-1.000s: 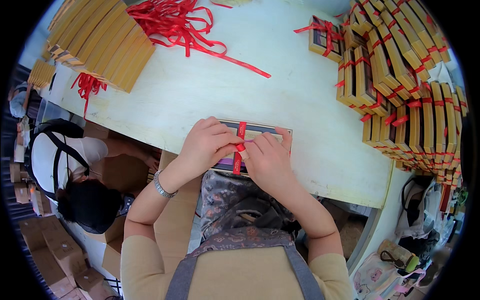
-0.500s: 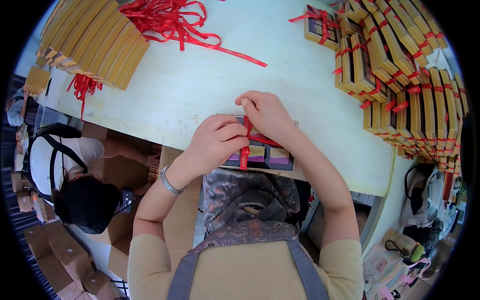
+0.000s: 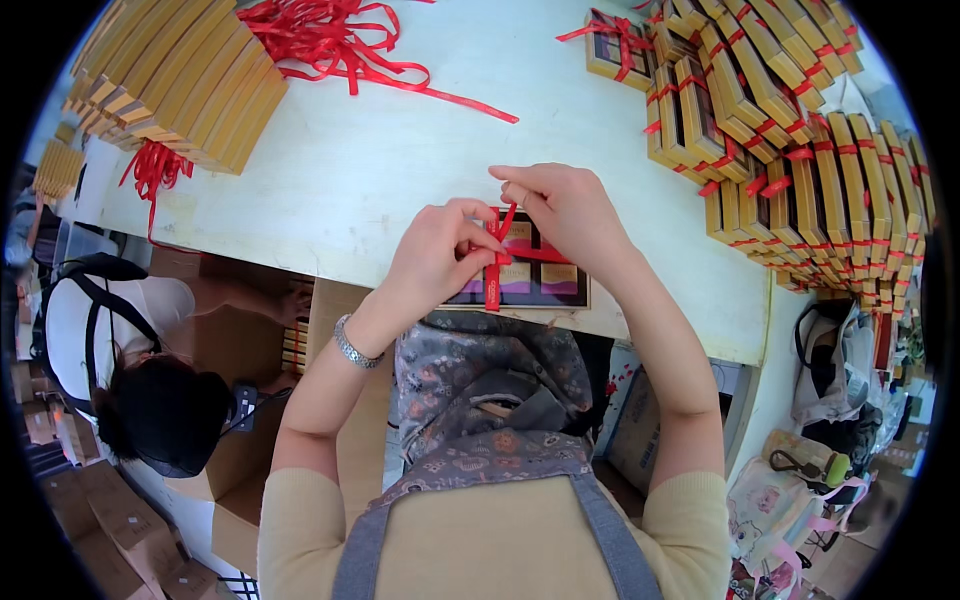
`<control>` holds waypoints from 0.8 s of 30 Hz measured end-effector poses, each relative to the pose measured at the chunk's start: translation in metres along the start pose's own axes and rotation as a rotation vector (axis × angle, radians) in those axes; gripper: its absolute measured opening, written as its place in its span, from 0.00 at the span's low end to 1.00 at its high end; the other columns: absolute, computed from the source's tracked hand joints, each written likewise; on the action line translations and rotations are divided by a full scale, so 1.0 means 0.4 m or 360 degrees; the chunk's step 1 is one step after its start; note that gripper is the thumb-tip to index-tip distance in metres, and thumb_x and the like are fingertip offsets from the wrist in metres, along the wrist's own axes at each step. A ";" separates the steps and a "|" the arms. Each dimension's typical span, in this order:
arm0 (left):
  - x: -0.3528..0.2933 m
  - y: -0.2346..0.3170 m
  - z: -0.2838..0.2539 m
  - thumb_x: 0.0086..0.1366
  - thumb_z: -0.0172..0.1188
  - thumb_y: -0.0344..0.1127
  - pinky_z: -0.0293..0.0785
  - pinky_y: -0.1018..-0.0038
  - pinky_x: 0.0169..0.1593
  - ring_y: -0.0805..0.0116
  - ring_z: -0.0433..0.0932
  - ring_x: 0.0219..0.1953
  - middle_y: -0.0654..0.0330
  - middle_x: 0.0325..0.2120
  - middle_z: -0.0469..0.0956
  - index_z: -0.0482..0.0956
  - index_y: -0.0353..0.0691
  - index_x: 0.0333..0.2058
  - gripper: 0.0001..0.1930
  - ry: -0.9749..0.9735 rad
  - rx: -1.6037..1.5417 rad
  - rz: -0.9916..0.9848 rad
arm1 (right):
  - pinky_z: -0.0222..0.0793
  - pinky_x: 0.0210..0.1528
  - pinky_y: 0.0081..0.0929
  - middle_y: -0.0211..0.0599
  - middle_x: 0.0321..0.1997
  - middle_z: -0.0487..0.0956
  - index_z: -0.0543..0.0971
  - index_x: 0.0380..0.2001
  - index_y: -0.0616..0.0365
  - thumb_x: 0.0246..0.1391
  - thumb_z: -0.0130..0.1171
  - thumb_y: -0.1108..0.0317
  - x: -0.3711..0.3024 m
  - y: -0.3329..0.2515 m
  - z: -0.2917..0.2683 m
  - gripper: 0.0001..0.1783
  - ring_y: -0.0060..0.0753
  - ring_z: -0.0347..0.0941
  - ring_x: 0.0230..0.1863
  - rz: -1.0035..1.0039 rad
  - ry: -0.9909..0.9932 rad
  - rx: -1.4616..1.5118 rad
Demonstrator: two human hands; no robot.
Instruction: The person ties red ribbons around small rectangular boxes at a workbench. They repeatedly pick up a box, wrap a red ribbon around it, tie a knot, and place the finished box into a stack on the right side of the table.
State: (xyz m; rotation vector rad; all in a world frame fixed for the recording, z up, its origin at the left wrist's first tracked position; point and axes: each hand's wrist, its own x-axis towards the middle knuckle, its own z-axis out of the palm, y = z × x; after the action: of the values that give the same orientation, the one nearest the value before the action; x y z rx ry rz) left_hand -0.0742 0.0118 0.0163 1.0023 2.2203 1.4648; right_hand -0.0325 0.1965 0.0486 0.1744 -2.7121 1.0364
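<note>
A flat gift box with a dark, gold-edged top showing purple and gold pieces lies at the table's near edge. Red ribbon runs across it both ways. My left hand is closed, thumb and forefinger pinching the ribbon where its bands cross. Just above the box, my right hand is closed on a ribbon end that rises from that crossing. Part of the box's right side is hidden under my right hand, and its left side under my left.
Gold boxes stand stacked at the far left beside a heap of loose red ribbons. Ribbon-tied boxes are piled at the right. Below the table on the left, another person reaches into a cardboard carton. Bags hang at the right.
My right hand has moved right, off the box's middle, and a ribbon end now stretches up to it. My left fingers have come onto the ribbon crossing. The whole view has shifted slightly.
</note>
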 end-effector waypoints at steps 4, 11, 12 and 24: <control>0.000 -0.008 0.019 0.48 0.65 0.22 0.69 0.75 0.23 0.66 0.76 0.18 0.58 0.23 0.82 0.75 0.35 0.35 0.14 0.0242 -0.0086 0.0205 | 0.70 0.41 0.30 0.32 0.29 0.77 0.78 0.46 0.54 0.42 0.59 0.74 -0.082 -0.098 0.020 0.22 0.36 0.75 0.36 -0.0693 0.0115 -0.0403; -0.008 -0.029 0.022 0.48 0.65 0.25 0.72 0.73 0.35 0.67 0.75 0.25 0.63 0.22 0.81 0.80 0.41 0.30 0.09 0.0299 0.0276 0.0337 | 0.62 0.45 0.39 0.29 0.29 0.74 0.80 0.33 0.52 0.45 0.65 0.63 -0.251 -0.100 0.076 0.11 0.35 0.70 0.36 -0.0389 0.0505 -0.0153; -0.008 -0.031 0.020 0.48 0.65 0.25 0.72 0.72 0.36 0.67 0.75 0.26 0.63 0.21 0.81 0.80 0.41 0.30 0.09 0.0308 0.0284 0.0329 | 0.61 0.47 0.39 0.28 0.28 0.73 0.80 0.31 0.51 0.44 0.66 0.61 -0.259 -0.091 0.077 0.11 0.36 0.69 0.37 -0.0257 0.0580 -0.0049; -0.015 -0.032 0.020 0.51 0.66 0.24 0.73 0.74 0.36 0.69 0.74 0.28 0.61 0.24 0.78 0.81 0.39 0.33 0.09 0.0249 0.0277 0.0292 | 0.51 0.51 0.41 0.26 0.30 0.73 0.81 0.21 0.48 0.42 0.67 0.61 -0.183 -0.050 0.114 0.06 0.34 0.66 0.44 0.0257 0.0409 -0.0325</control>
State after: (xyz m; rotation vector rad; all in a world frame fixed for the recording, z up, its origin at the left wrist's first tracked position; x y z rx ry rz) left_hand -0.0703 0.0099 0.0007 1.2125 2.4590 1.4912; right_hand 0.0340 0.1531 0.0096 -0.2026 -2.6036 0.7533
